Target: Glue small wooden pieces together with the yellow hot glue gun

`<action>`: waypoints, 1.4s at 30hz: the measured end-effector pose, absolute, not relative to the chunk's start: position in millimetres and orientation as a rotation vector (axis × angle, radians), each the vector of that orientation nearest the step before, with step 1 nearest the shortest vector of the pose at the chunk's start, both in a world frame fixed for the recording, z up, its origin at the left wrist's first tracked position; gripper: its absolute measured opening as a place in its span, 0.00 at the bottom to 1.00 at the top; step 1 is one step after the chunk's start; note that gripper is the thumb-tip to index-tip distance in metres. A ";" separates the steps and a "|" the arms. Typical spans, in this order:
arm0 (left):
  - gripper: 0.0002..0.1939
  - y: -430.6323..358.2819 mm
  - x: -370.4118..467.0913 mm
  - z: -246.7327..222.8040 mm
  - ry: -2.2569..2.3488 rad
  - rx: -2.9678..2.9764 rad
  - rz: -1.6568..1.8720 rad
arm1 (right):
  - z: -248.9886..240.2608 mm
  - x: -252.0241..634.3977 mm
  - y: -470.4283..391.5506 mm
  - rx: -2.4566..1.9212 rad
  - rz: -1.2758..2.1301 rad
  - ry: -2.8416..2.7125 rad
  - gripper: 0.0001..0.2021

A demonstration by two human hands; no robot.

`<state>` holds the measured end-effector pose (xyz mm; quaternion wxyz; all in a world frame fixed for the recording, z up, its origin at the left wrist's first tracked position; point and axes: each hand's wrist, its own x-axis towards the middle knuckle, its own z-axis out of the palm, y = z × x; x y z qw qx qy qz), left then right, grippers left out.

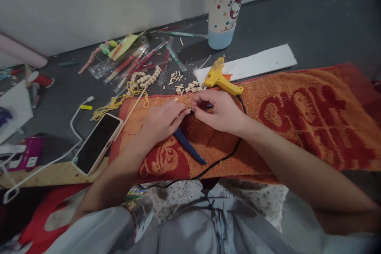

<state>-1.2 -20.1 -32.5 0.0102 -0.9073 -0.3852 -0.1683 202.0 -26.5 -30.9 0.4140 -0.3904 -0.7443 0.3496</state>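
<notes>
Over the orange and red towel (253, 158), my left hand (165, 119) and my right hand (218, 111) meet at the fingertips. A tiny pale wooden piece (189, 110) shows at the tips of my left fingers. My right thumb and index finger are pinched together beside it; what they grip is too small to make out. Under my hands lies a blue-handled tool (190, 149), its head hidden by my left hand. Just beyond my right hand, a yellow glue gun (223, 79) rests on the towel's far edge. Short cut wooden pieces (193, 87) are heaped near it.
A phone (97, 143) and yellow cord (111, 107) lie to the left. Behind are plastic-wrapped sticks (131, 63), a white strip (258, 61) and a tall tumbler (224, 12). The glue gun's black cable (220, 161) crosses the towel. A red thread spool (41, 79) sits far left.
</notes>
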 end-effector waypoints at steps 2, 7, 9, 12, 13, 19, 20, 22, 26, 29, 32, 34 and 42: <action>0.22 -20.4 -1.0 -32.7 -1.185 -2.826 -0.524 | -31.1 202.1 -26.5 -0.987 0.871 -1.889 0.03; 0.20 -20.9 -1.2 -34.3 -1.121 -2.803 -0.539 | -32.1 201.9 -26.2 -0.990 0.884 -1.910 0.03; 0.19 -20.7 -1.7 -35.3 -1.102 -2.796 -0.571 | -33.0 201.1 -26.0 -0.979 0.921 -1.885 0.03; 0.14 -19.6 -1.9 -35.4 -0.992 -2.772 -0.725 | -34.5 198.8 -26.1 -0.948 1.053 -1.818 0.03; 0.13 -19.2 -1.7 -35.1 -0.948 -2.763 -0.786 | -34.9 197.8 -26.3 -0.930 1.109 -1.795 0.03; 0.14 -18.9 0.1 -32.2 -0.945 -2.756 -0.893 | -35.1 194.5 -24.1 -0.835 1.350 -1.644 0.04; 0.15 -19.4 0.4 -32.2 -0.971 -2.751 -0.890 | -34.7 194.9 -23.3 -0.839 1.358 -1.622 0.04; 0.16 -20.4 1.1 -32.4 -0.999 -2.739 -0.912 | -33.4 196.1 -21.8 -0.852 1.371 -1.592 0.04; 0.17 -22.2 1.1 -33.3 -1.076 -2.763 -0.912 | -28.7 198.5 -21.5 -0.843 1.411 -1.589 0.05; 0.18 -22.5 0.4 -33.5 -1.181 -2.803 -0.822 | -25.2 199.0 -22.8 -0.832 1.423 -1.588 0.05; 0.20 -22.1 1.1 -31.7 -1.284 -2.820 -0.769 | -24.6 199.1 -22.7 -0.882 1.393 -1.530 0.06; 0.20 -21.8 2.8 -29.4 -1.358 -2.846 -0.746 | -26.3 199.4 -21.2 -0.935 1.348 -1.453 0.06; 0.15 -21.9 7.7 -25.3 -1.521 -2.888 -0.865 | -34.6 202.6 -13.2 -1.081 1.292 -1.313 0.11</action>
